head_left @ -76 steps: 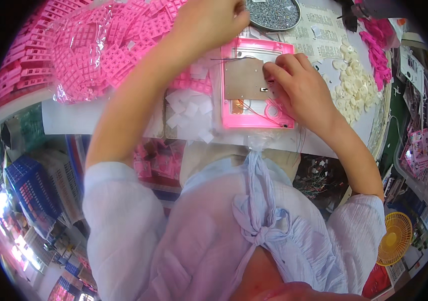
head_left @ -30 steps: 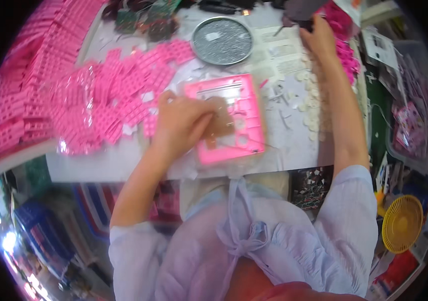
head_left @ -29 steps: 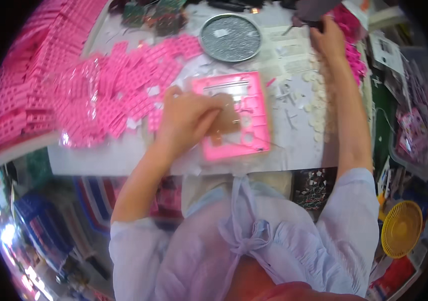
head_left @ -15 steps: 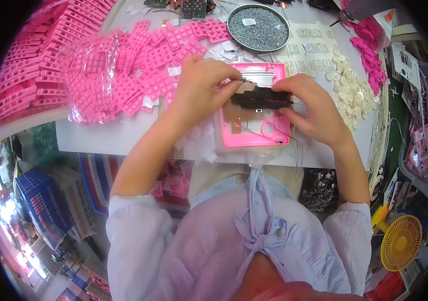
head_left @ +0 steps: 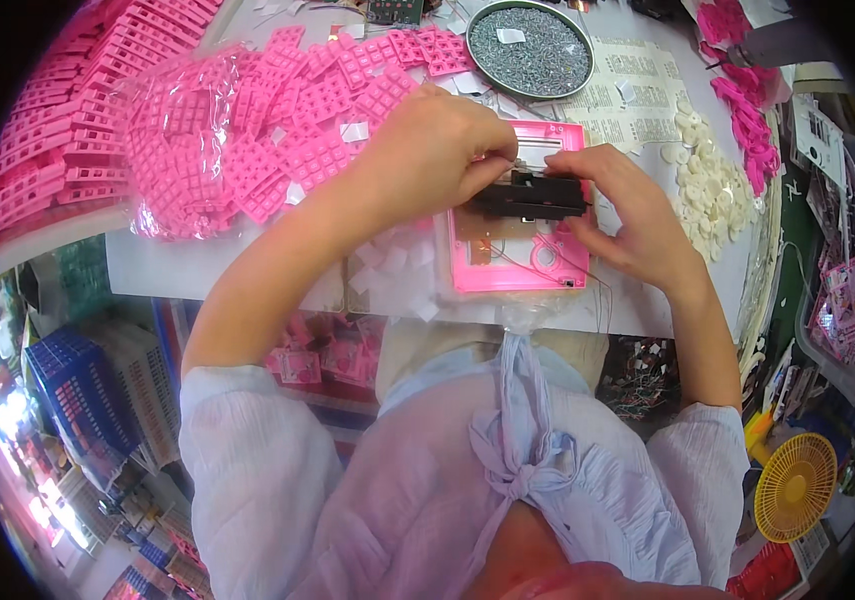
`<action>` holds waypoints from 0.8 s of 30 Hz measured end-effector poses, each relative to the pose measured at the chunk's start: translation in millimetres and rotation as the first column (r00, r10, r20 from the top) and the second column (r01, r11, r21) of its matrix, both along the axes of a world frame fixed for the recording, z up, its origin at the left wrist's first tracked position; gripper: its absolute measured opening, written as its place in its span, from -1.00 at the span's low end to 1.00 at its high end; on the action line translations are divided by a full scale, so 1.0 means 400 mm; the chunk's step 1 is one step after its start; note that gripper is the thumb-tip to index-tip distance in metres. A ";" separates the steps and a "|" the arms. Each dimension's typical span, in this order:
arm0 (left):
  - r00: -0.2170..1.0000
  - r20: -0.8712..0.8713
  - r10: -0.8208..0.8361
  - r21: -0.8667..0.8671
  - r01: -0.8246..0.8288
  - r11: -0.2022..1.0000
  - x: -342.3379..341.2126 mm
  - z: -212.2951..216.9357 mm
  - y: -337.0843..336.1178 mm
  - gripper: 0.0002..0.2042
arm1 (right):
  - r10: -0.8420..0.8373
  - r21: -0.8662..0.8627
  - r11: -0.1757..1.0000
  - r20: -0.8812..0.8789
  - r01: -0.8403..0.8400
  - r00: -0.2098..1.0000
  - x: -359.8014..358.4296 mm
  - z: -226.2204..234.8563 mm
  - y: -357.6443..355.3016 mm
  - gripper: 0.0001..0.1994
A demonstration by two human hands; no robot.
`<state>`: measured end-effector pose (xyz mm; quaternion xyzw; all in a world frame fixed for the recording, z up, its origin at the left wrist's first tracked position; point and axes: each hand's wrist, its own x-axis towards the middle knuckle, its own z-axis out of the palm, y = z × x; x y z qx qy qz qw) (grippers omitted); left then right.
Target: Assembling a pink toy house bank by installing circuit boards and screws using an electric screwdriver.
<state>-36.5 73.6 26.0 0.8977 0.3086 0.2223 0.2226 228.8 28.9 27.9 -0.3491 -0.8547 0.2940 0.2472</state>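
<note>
A pink plastic casing (head_left: pixel 519 279) lies open in front of me, with thin wires and a brown patch showing inside it. Above its middle is a long black plastic part (head_left: pixel 537 199), and my right hand (head_left: pixel 627 215) grips its right end between thumb and fingers. My left hand (head_left: pixel 447 150) is closed in a pinch at the upper left edge of the black part; whatever sits between those fingertips is hidden. Loose thin wires hang past the casing's lower right corner.
Pink keypad pieces (head_left: pixel 322 100) and a clear bag (head_left: pixel 182 150) of them lie to the left. A round tin of small screws (head_left: pixel 530 65) stands behind the casing. White discs (head_left: pixel 707 195) and pink strips (head_left: pixel 750 125) lie on the right, near a yellow fan (head_left: pixel 795 487).
My left hand has shifted right and slightly up, over the casing's upper left. The black part has turned to show more of its broad side, still in my right hand.
</note>
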 end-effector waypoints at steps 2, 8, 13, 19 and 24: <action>0.998 -0.049 -0.046 0.023 0.047 0.999 -0.004 0.003 0.004 -0.91 | -0.009 -0.022 1.000 0.002 0.009 1.000 -0.020 0.001 0.002 -0.44; 0.965 -0.197 -0.171 0.181 0.207 0.961 -0.003 0.022 0.011 -0.87 | 0.076 -0.040 0.997 0.089 -0.073 0.993 -0.033 0.015 0.015 -0.41; 0.971 -0.124 -0.205 0.230 0.229 0.946 -0.024 0.007 0.012 -0.86 | 0.086 -0.033 0.996 0.144 -0.082 0.986 -0.045 0.024 0.025 -0.42; 0.987 -0.078 -0.139 0.211 0.153 0.965 -0.031 0.000 -0.006 -0.86 | 0.101 0.001 0.995 0.105 -0.101 0.989 -0.048 0.043 0.024 -0.46; 0.990 0.137 -0.025 0.069 0.016 0.998 -0.042 -0.024 -0.028 -0.86 | 0.002 0.153 0.988 0.047 -0.010 0.999 -0.071 0.045 -0.009 -0.51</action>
